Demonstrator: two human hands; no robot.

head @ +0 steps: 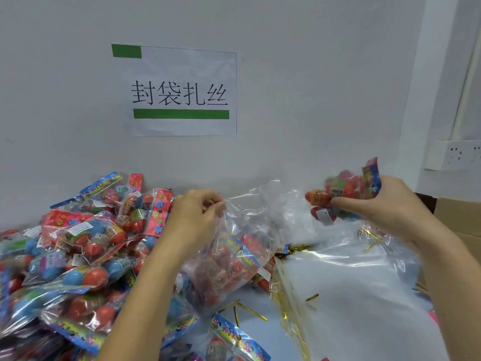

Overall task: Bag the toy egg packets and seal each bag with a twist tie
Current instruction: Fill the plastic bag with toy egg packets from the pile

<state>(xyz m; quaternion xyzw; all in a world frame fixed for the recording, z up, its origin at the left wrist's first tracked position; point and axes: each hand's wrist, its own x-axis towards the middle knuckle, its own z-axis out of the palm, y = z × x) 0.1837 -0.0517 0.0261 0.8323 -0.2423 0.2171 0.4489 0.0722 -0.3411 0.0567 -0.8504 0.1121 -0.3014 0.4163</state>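
White wall (299,87) filled the background, and a paper sign (179,91) with black characters and green bars was seen fixed to it above the table (263,332). A socket plate (458,153) was seen on the wall at the right, with a cardboard box (460,220) below it beyond the table's right edge.

A large heap of toy egg packets (78,251) was piled over the table's left side, reaching its rear edge. Near the middle of the table, a clear bag (229,264), already holding several packets, was held up by its rim, which was pinched between the curled fingers and thumb of the left hand (195,217). A further packet (343,194) was gripped in the right hand (385,204), fingers wrapped round it, raised above the table to the right of the bag's open mouth and apart from it.

A stack of empty clear bags (359,282) was spread over the table's right side. Gold twist ties (250,311) were scattered across the front and middle of the table, some lying on the empty bags.
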